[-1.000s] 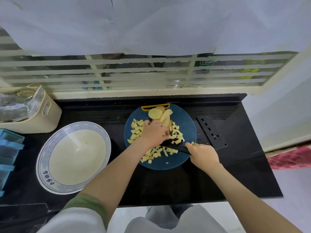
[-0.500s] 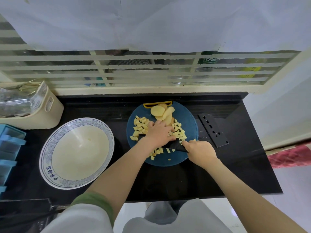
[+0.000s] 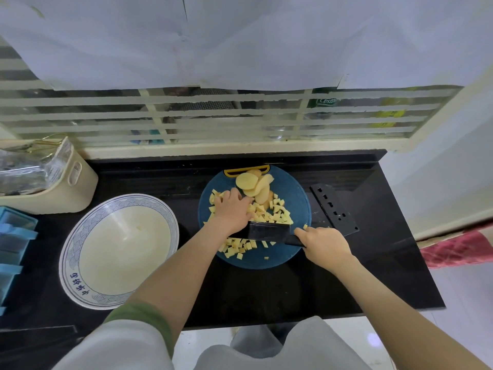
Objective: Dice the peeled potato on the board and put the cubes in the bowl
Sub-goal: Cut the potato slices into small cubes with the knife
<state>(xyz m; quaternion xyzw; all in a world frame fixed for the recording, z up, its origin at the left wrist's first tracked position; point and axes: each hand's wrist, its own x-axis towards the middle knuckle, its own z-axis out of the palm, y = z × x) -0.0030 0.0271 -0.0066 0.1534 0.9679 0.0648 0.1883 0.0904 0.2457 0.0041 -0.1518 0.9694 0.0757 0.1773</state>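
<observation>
A person stands at a black counter (image 3: 293,289), seen from above; only their forearms and hands show. A round blue cutting board (image 3: 296,193) is the centre of the scene.

At the far edge of the board lies a fan of pale potato slices (image 3: 246,181), not yet cut down. Nearer than these, potato cubes (image 3: 277,212) are scattered over the middle and near half of the board.

The left hand (image 3: 232,206) lies palm down on the left part of the board, on top of the cubes, with its fingers lightly curved and pointing toward the slices. Its back faces the camera, so whatever is under the palm is hidden, and whether the fingers hold anything cannot be told.

The right hand (image 3: 324,243), over the board's right near edge, is curled tightly around the handle of a black knife (image 3: 266,231). The fist hides most of the handle. The broad blade reaches left across the cubes, its tip covered by the left wrist.

Left of the board, apart from it, sits a wide cream bowl (image 3: 68,252) with a blue patterned rim; a pale speck inside is too small to identify. Just right of the board lies a flat black piece with holes (image 3: 333,209). Far left of the board, a beige basket (image 3: 72,188) and blue trays (image 3: 13,236) are cut off by the frame.
</observation>
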